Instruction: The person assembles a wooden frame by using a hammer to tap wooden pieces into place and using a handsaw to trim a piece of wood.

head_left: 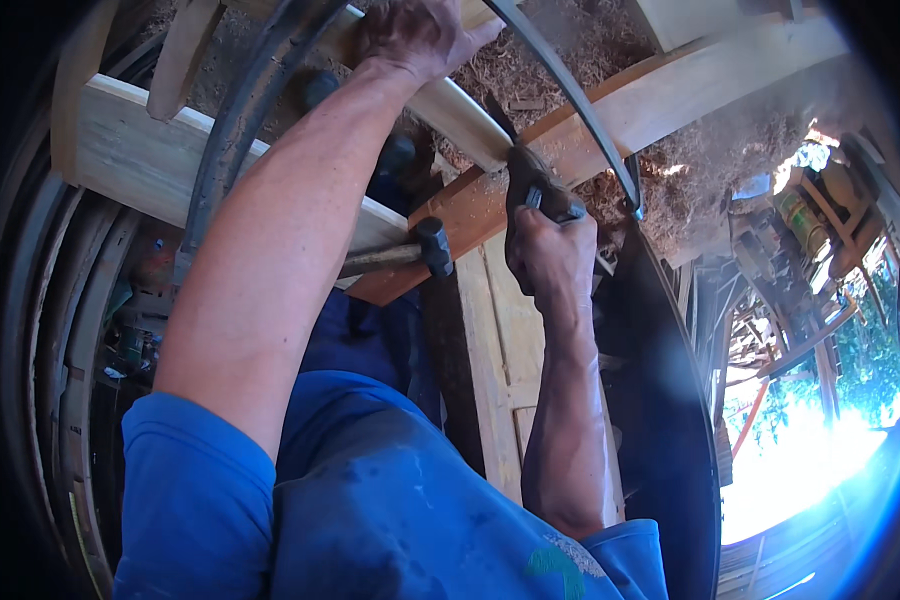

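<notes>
At the top, my left hand (417, 38) is closed over a pale wooden strip (462, 118), its thumb stretched to the right; the upper edge of the picture cuts off some fingers. My right hand (553, 245) is wrapped around the dark handle of what looks like a handsaw (530, 172), whose thin blade shows edge-on. The saw is at the strip's near end, where it meets a reddish-brown wooden beam (475, 212). Just left of my right hand, a hammer (433, 248) rests against the beam, its handle pointing left.
Curved metal bars (570, 85) arch over the work on either side. A wide pale board (135, 150) runs behind my left arm. Wood shavings (530, 50) cover the ground beyond. Stacked planks (80, 380) stand at left; wood scraps (800, 240) pile up by the bright opening at right.
</notes>
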{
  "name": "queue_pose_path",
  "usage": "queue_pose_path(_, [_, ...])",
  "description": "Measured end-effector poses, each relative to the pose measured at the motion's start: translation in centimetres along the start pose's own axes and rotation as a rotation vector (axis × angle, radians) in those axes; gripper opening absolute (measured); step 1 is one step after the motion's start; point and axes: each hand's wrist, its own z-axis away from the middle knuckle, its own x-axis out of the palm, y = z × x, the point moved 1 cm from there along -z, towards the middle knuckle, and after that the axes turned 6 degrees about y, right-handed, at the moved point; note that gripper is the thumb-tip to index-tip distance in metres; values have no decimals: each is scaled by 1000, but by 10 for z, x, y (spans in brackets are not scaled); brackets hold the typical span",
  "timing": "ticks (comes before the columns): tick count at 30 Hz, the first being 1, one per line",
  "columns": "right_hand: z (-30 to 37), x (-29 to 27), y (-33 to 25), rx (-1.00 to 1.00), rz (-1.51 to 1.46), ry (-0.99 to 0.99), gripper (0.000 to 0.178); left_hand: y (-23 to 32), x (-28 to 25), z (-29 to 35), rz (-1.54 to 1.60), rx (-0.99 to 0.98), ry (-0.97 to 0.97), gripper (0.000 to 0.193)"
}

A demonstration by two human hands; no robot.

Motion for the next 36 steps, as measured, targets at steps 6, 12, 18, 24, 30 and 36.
queue_pose_path(6, [52,-22,1,15,-139,5,23,-7,-3,-4,-200,37,131,38])
queue_pose_path(12, [66,-33,-6,8,-84,36,31,-4,5,2,-156,51,193,37])
queue_pose_path(18, [0,8,0,-142,57,102,18,-10,8,-2,-127,84,140,42])
queue_pose_path(24, [27,-8,4,-8,-60,18,23,-4,5,-3,-306,21,47,52])
queue_pose_path(30, [77,-36,-2,79,-129,4,34,-1,-6,8,-168,4,117,52])
queue_pose_path(36, [30,-14,-5,12,-39,21,26,-18,13,-5,-138,118,92,56])
